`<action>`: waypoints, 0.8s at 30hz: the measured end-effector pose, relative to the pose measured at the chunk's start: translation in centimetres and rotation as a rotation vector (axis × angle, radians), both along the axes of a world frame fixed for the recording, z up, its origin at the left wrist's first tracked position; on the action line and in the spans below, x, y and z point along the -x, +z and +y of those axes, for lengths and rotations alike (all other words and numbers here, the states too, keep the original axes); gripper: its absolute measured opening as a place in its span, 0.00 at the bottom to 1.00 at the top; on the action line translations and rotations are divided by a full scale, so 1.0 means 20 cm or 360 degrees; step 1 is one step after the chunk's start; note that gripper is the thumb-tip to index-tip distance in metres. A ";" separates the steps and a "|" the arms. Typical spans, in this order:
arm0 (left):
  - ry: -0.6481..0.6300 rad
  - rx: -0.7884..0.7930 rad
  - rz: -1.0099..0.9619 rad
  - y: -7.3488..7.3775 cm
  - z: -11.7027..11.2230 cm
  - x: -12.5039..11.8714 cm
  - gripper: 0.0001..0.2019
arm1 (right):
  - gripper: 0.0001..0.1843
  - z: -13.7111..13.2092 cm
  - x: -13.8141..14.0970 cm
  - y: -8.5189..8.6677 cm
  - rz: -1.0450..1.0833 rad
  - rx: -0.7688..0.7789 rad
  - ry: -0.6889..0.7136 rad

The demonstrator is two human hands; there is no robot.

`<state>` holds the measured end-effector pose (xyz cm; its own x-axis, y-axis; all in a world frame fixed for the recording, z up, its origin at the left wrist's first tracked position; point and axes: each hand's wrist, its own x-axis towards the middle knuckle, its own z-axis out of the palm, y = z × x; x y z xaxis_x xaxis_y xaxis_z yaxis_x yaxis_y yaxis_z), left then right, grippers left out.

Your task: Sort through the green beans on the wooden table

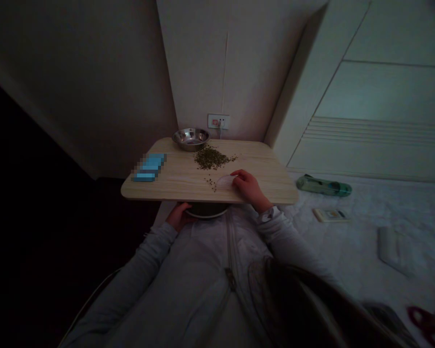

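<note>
Small greenish-brown grains lie in a loose heap on a pale wooden board table. My right hand is closed on a thin, pale, see-through piece with a rounded edge, resting at the tabletop's near side. A few stray grains lie just left of that piece. Below the near edge, my left hand is wrapped round the side of a dark bowl with a light rim. The table hides most of this bowl, and its contents cannot be made out.
A shiny metal bowl stands at the table's back left. A blurred-out blue-screened phone lies at the left. Right of the table, a green bottle and a small pale box lie on white quilted bedding. A wall socket holds a plug.
</note>
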<state>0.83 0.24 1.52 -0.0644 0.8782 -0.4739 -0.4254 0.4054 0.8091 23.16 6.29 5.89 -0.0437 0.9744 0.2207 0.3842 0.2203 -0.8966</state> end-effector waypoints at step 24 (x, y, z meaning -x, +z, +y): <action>0.0010 -0.0015 0.0000 0.00 0.00 0.00 0.10 | 0.16 -0.01 -0.01 0.00 -0.0083 0.0017 0.0157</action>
